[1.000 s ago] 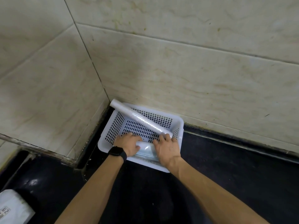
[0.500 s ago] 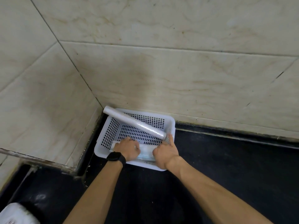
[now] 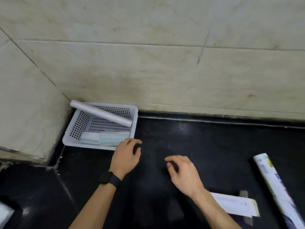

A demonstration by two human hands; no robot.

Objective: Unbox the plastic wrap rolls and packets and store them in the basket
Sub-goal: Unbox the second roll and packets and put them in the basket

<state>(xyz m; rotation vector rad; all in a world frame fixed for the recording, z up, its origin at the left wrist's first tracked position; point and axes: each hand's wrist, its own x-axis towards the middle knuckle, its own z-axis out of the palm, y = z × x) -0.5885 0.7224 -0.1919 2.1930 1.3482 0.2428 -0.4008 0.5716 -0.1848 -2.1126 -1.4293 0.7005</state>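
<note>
A white perforated basket (image 3: 77,123) sits in the corner where two tiled walls meet. A plastic wrap roll (image 3: 100,113) lies slanted across it, its far end resting on the back rim. Pale blue-white packets (image 3: 104,138) lie flat along the basket's near side. My left hand (image 3: 127,156), with a ring and a black watch, hovers just right of the basket's near corner, fingers loosely apart and holding nothing. My right hand (image 3: 183,172) hangs over the black counter further right, also with nothing in it.
A long white printed box (image 3: 277,187) lies on the black counter at the far right. A flat white box (image 3: 236,204) lies partly under my right forearm. A white object (image 3: 5,214) shows at the bottom left edge. A step in the counter runs at left.
Both hands have let go of the packets and pulled back out of the basket to the right. The view has swung right, bringing the boxes into sight.
</note>
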